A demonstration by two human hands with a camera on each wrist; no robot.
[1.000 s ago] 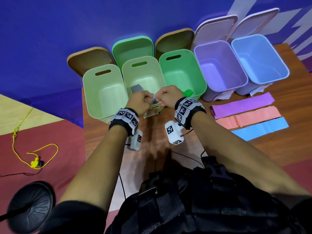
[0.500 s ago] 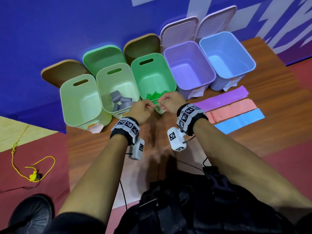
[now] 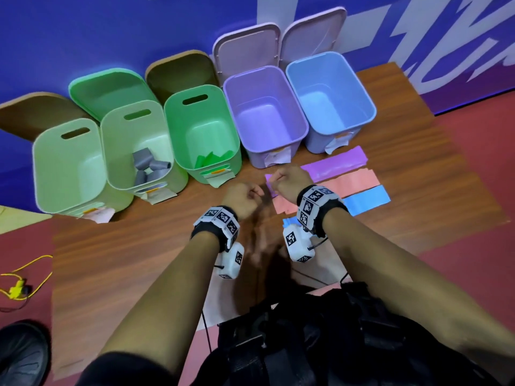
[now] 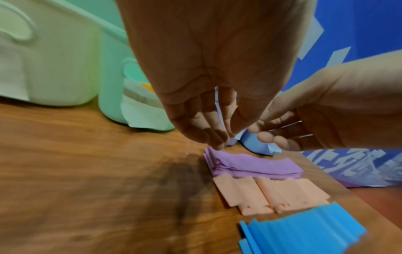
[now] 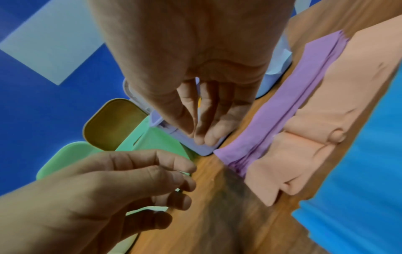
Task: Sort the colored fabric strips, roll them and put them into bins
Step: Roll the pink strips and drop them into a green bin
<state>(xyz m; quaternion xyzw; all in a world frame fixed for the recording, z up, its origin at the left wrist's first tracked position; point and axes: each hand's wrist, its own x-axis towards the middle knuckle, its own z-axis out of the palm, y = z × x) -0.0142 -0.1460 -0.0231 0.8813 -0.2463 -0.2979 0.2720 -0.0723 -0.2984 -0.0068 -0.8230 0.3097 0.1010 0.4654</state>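
Both hands are hovering, with nothing held, just above the near-left end of the purple strips (image 4: 250, 165). The right hand (image 3: 289, 182) is sitting directly over that end with its fingers (image 5: 202, 130) loosely curled and pointing down; no fabric is lying between them. The left hand (image 3: 243, 199) is hanging just to the left, over bare table (image 3: 139, 246), with its fingers (image 4: 208, 135) also loosely curled and its fingertips just short of the stack's edge.

The purple strips are lying flat as a stack on the table, with the long axis running from the near-left end under the hands out to the far right. The stack is sitting just near of the purple bin (image 3: 264, 112). The pink strips (image 3: 356, 181) are lying parallel and touching on the near side, and the blue strips (image 3: 367, 200) are lying parallel beyond those, nearest the person.

Judged from this layout, the step in hand is picking one purple strip off the stack for rolling. The right hand is the nearer one, and the free end is lying straight below its fingers. The roll would need to travel along the long axis, toward the far right.

Further left, the middle green bin (image 3: 203, 135) is holding green pieces, and the pale bin (image 3: 136, 146) beside it is holding grey rolls (image 3: 150, 165). The purple bin and the blue bin (image 3: 331, 98) are standing with nothing visible inside.
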